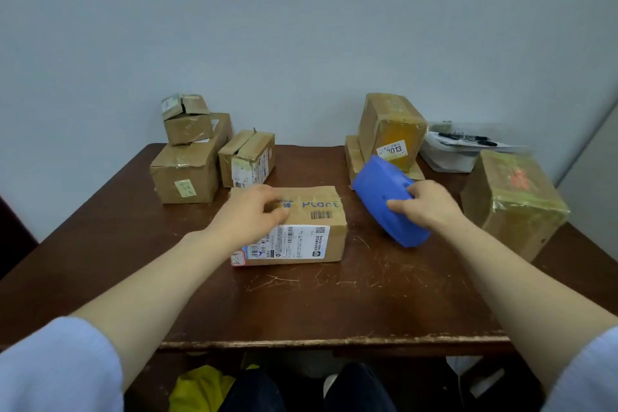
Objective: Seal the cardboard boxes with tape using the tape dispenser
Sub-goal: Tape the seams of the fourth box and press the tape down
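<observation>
Single head view, looking forward-down over table (301,304), wall close behind.

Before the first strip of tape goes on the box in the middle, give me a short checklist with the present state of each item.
1. Middle box steadied: ok, the left hand rests on its top.
2. Blue tape dispenser in hand: ok, the right hand grips it, lifted off the table.
3. Dispenser at the box: not ok, it hangs to the right of the box, apart from it.
4. Top flaps closed: ok, the top looks flat and shut.
5. Tape end ready: cannot tell, no tape shows.
6. Room around the box: ok, the other boxes stand apart from it.
</observation>
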The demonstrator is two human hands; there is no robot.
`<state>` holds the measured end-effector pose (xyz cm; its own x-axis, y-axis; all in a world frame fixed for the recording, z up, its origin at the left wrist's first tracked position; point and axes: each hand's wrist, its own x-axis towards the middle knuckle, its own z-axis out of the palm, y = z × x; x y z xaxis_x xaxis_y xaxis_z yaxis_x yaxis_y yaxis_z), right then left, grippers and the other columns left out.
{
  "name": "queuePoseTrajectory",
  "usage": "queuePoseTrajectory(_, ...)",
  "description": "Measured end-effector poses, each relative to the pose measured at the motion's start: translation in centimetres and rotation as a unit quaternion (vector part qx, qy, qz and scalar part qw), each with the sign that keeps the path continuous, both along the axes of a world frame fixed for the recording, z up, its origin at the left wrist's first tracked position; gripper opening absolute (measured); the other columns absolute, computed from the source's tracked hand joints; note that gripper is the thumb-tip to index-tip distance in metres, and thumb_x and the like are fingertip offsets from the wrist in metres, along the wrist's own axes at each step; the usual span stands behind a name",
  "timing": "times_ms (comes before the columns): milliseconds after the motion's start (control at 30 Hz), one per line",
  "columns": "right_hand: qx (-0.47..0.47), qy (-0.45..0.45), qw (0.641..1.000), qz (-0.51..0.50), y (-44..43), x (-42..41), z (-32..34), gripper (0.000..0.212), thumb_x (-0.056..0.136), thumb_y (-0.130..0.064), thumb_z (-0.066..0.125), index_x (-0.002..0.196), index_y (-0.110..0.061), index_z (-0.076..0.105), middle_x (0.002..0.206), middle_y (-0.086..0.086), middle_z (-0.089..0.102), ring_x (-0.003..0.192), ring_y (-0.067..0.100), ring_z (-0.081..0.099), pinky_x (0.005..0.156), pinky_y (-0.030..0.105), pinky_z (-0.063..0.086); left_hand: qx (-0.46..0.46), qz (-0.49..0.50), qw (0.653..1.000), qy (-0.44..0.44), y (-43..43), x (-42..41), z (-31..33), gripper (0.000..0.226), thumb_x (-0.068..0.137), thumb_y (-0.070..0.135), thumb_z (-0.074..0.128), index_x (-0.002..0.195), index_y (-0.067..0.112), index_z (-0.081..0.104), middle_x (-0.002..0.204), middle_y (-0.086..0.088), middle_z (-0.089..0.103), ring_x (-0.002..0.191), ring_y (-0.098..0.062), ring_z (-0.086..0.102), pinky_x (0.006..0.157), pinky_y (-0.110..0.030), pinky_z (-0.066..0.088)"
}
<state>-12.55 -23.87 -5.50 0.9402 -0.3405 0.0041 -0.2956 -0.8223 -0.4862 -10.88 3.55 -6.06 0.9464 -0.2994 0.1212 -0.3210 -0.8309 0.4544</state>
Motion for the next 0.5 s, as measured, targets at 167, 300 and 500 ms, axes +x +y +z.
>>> queuePoseTrajectory(167,0.329,-0.146,0.931,-0.06,-0.5,-1.5,3.8,0.019,0.081,-0.023,0.063,0.076,-0.009,0.05,0.074,0.014,0.046,0.059,0.024,0.041,0.055,0.029,0.027,-0.218,0.076,0.973,0.017,-0.9,1.2,3.0,0.037,0.09,0.017,0.061,0.127,0.013,0.06,0.128,0.002,0.059,0.115,-0.012,0.053,0.098,-0.024,0.038)
queuePoseTrajectory(300,0.414,-0.168,0.892,-0.072,0.0,-1.5,5.9,0.031,0.084,-0.041,0.066,0.072,-0.013,0.059,0.069,0.007,0.062,0.056,0.021,0.056,0.056,0.029,0.043,-0.419,0.097,0.895,0.118,-3.9,1.0,6.0,0.023,0.093,0.017,0.053,0.112,0.009,0.064,0.101,-0.001,0.066,0.091,-0.013,0.057,0.069,-0.023,0.047)
queuePoseTrajectory(500,0.384,-0.149,0.911,-0.019,1.6,-1.3,7.0,0.042,0.083,-0.048,0.065,0.062,-0.013,0.056,0.057,0.004,0.059,0.053,0.022,0.053,0.057,0.029,0.042,-0.46,0.124,0.817,0.325,-5.5,0.5,8.8,0.057,0.092,0.05,0.037,0.1,0.001,0.064,0.09,-0.011,0.065,0.061,-0.017,0.048,0.048,-0.024,0.033)
